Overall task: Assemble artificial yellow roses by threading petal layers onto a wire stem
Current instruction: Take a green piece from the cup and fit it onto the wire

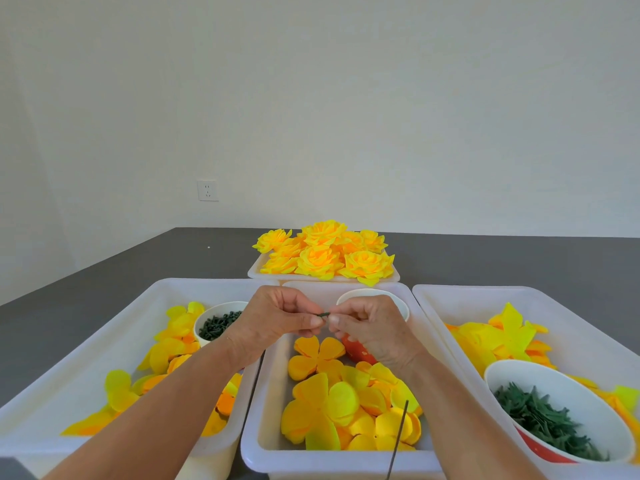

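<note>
Left hand [277,318] and right hand [372,327], fingertips together, pinched a small dark green plastic piece [323,314] above the white plastic middle tray [277,393] on the grey table [519,261].

Below my fingertips [316,321] I see open air down to the loose petals [320,356], while a paper cup [372,299] crowds just behind my right fingers [341,319].

The right hand [375,329] hides most of a cup [401,304] (contents unseen).
</note>
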A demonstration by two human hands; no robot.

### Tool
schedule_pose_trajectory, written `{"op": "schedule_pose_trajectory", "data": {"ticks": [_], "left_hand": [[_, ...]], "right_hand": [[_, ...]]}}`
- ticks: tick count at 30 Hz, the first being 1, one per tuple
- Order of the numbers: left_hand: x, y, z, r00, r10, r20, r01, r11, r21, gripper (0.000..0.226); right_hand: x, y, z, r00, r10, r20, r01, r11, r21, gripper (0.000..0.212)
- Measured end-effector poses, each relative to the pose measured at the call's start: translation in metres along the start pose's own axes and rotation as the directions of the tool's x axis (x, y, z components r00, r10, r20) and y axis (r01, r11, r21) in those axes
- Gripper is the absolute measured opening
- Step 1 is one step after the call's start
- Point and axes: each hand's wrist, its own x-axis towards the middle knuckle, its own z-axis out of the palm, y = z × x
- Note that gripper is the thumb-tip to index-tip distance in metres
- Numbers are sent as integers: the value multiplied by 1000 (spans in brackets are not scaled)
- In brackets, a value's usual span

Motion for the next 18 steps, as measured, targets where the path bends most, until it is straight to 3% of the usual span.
{"op": "schedule_pose_trajectory", "data": {"ticks": [7,18], "left_hand": [[-1,1,3,992,10,125,-16,999,52,8],[-1,1,3,986,-1,166,-2,1000,14,6]], "right_hand": [[1,-4,0,996,77,39,-81,990,115,11],[0,-8,-1,956,262,134,-291,913,288,15]]}}
